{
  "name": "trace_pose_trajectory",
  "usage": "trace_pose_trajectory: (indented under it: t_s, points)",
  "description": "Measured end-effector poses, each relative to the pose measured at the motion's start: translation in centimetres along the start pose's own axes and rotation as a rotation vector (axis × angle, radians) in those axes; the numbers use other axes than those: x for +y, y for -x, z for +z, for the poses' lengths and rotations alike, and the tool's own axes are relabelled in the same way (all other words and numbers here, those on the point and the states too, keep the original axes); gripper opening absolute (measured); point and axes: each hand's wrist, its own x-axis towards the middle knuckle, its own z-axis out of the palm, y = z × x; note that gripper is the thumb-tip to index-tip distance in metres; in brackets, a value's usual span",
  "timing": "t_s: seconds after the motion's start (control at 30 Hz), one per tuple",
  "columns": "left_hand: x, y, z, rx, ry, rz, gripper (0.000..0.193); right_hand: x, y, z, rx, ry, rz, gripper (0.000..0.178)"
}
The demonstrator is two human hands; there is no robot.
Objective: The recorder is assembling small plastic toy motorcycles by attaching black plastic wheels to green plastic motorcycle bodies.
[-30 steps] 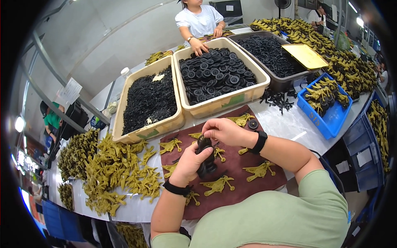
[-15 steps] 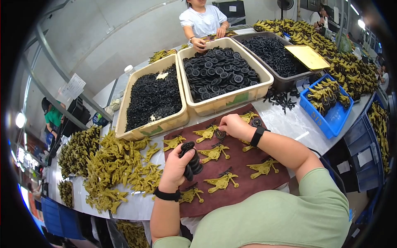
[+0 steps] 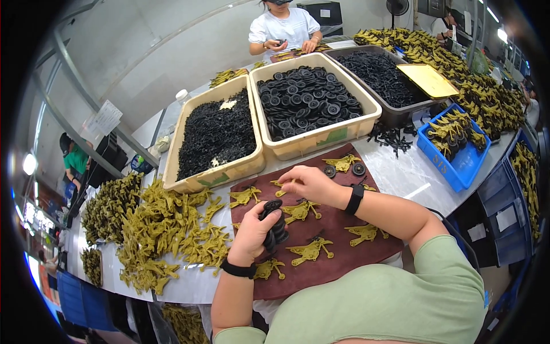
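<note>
My left hand [image 3: 250, 234] grips a stack of black toy wheels [image 3: 277, 228] between thumb and fingers, over the left part of a maroon mat [image 3: 340, 268]. Just beyond it, my right hand [image 3: 314, 186] hovers with bent fingers a little apart; I see nothing between them. Yellow-green plastic parts [image 3: 310, 251] with small black pieces attached lie spaced out on the mat. Loose wheels [image 3: 330, 171] rest by the part at the far edge. My right hand partly covers another yellow part [image 3: 281, 184].
Cream bins of small black parts [image 3: 213, 143] and wheels [image 3: 309, 103] stand beyond the mat, beside a grey bin [image 3: 372, 71]. Yellow parts [image 3: 172, 229] are heaped at left. A blue tray [image 3: 455, 146] holds assembled pieces at right. A co-worker [image 3: 282, 31] handles parts opposite.
My right hand has moved left and nearer to my left hand, and now covers the spot where a wheel lay. A wheel by the far part has come into view.
</note>
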Motion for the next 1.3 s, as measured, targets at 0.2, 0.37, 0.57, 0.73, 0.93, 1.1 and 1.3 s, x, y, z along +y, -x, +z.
trace_pose_trajectory:
  t_s: [0.2, 0.37, 0.57, 0.73, 0.93, 1.1, 1.3]
  points:
    - [-0.1, -0.2, -0.1, -0.022, -0.031, -0.006, 0.021, -2.6, -0.7, 0.2, -0.239, -0.448, 0.054, 0.020]
    - [-0.2, 0.0, -1.7, 0.014, -0.037, -0.002, 0.018, -2.6, -0.9, 0.7, -0.294, -0.088, -0.297, 0.017]
    - [0.5, 1.2, -2.0, 0.061, -0.033, 0.025, 0.018, 0.8, -3.0, 2.0, -0.135, 0.089, 0.099, 0.019]
    - [0.7, 2.6, -2.9, 0.091, -0.012, 0.070, 0.017, 3.8, -3.4, 4.4, -0.078, 0.104, 0.067, 0.017]
    - [0.2, 3.5, -3.9, 0.126, 0.005, 0.103, 0.016, 4.5, -3.9, 5.4, -0.064, 0.304, -0.052, 0.015]
    - [0.2, 4.1, -4.4, 0.131, 0.045, 0.091, 0.018, 3.3, -3.3, 5.9, 0.002, 0.299, -0.129, 0.015]
    - [-0.4, 3.4, -4.8, 0.131, 0.131, 0.127, 0.018, -4.2, -1.8, 5.7, -0.419, -0.259, 0.019, 0.030]
